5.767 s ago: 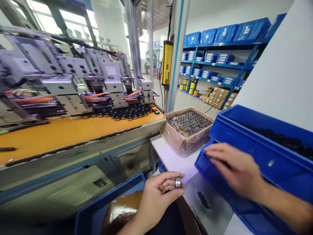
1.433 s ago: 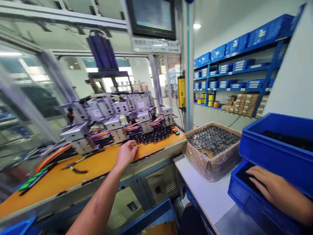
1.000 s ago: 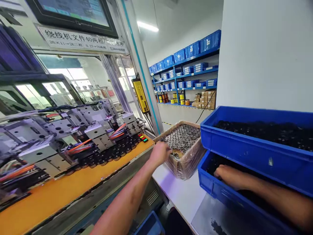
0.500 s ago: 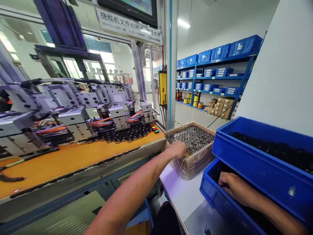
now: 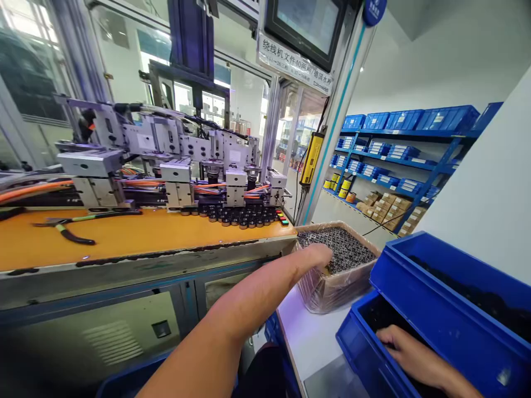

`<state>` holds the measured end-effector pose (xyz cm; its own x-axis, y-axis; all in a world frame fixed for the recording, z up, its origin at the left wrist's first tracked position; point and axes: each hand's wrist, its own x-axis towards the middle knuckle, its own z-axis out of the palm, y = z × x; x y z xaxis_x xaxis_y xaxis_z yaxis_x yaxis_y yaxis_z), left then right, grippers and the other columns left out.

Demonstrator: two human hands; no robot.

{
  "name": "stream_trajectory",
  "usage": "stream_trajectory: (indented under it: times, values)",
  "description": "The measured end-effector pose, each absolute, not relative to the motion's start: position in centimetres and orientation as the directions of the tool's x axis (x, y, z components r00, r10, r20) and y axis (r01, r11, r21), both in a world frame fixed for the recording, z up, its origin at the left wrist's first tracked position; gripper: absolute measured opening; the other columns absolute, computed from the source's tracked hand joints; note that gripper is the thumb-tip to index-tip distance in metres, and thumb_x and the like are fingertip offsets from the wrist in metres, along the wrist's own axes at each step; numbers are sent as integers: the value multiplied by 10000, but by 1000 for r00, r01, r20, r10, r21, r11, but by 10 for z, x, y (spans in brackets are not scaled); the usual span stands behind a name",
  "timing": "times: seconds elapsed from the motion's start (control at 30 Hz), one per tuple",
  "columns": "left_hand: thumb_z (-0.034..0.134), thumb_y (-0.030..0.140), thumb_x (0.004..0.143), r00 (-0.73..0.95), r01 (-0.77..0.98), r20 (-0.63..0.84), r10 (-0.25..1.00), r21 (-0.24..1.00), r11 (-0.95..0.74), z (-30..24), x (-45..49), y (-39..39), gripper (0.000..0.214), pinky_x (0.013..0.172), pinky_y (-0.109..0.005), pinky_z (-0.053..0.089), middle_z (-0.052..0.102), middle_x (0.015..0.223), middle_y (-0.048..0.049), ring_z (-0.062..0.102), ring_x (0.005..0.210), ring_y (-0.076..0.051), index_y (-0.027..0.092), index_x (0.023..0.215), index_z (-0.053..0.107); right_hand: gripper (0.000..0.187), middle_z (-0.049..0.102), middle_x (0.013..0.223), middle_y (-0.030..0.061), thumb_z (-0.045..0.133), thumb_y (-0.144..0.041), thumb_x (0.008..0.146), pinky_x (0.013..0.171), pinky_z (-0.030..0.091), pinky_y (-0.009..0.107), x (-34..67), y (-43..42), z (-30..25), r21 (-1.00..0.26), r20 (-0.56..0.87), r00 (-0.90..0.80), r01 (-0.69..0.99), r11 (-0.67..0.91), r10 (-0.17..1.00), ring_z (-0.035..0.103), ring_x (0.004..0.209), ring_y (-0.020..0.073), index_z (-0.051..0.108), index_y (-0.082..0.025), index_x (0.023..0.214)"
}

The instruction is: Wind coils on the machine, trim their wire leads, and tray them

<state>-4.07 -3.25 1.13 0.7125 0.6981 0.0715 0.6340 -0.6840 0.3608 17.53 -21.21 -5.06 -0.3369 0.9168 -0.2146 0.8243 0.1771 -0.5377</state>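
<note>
My left hand (image 5: pixel 320 256) reaches into the near left corner of a plastic-lined carton (image 5: pixel 332 283), which is filled with many small metallic parts (image 5: pixel 346 249). Its fingers are hidden behind the back of the hand. Lower right, my right hand (image 5: pixel 399 344) is inside the lower blue bin (image 5: pixel 355 330), above dark contents. The fingers there are curled, and whatever lies in them does not show. Partly over that bin sits an upper blue bin (image 5: pixel 385 265) with black parts (image 5: pixel 473 293) in it.
A machine bench (image 5: pixel 136 235) with an orange top stands left, carrying pliers (image 5: pixel 68 224), rows of black round parts (image 5: pixel 243 216) and metal fixtures (image 5: pixel 178 182). A yellow box (image 5: pixel 312 159) hangs on the frame post. Blue shelves (image 5: pixel 394 132) with bins stand behind.
The view has swung left and up, bringing the pliers fully into sight. My left hand stays at the carton's corner, and my right hand remains inside the lower bin.
</note>
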Motion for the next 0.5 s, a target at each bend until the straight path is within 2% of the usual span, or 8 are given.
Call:
stream_trajectory:
  times: [0.17,0.27,0.33,0.43,0.5]
  values:
    - [614,330,925,582,529,198,789,645,-552,6,-72,-42,233,788,-378,568,681,1051,-71,668,897,-189,145,1062,645,312,667,670,28,522,-352,841,602,484,239,180,-211,-49,-557,-202,-340,811,178,918,612,655,188,689,-140,685]
    - [620,303,911,489,346,316,813,785,-514,-10,-102,-79,175,758,-341,551,699,936,-64,661,831,-172,130,934,634,275,689,733,41,545,-342,824,623,496,244,181,-207,-55,-571,-109,-312,797,198,944,625,684,187,674,-154,671]
    - [640,282,885,431,203,364,826,852,-482,-25,-123,-115,162,768,-308,540,716,963,-96,663,845,-168,126,924,617,272,707,818,56,562,-365,817,685,518,262,183,-204,-58,-575,-20,-279,789,218,960,646,756,201,657,-168,654]
    - [786,343,752,361,17,393,846,904,-427,-45,-148,-168,404,763,-294,528,723,976,-114,639,823,-170,123,1056,635,303,711,915,96,570,-430,816,788,534,328,182,-202,-57,-554,145,-189,798,238,971,654,856,243,645,-179,665]
    - [871,342,644,327,-172,394,859,919,-356,-53,-159,-195,485,710,-266,511,709,906,-85,589,727,-140,138,1049,701,305,698,992,121,568,-456,844,824,530,369,173,-205,-49,-532,248,-117,813,237,962,645,863,249,668,-174,779]
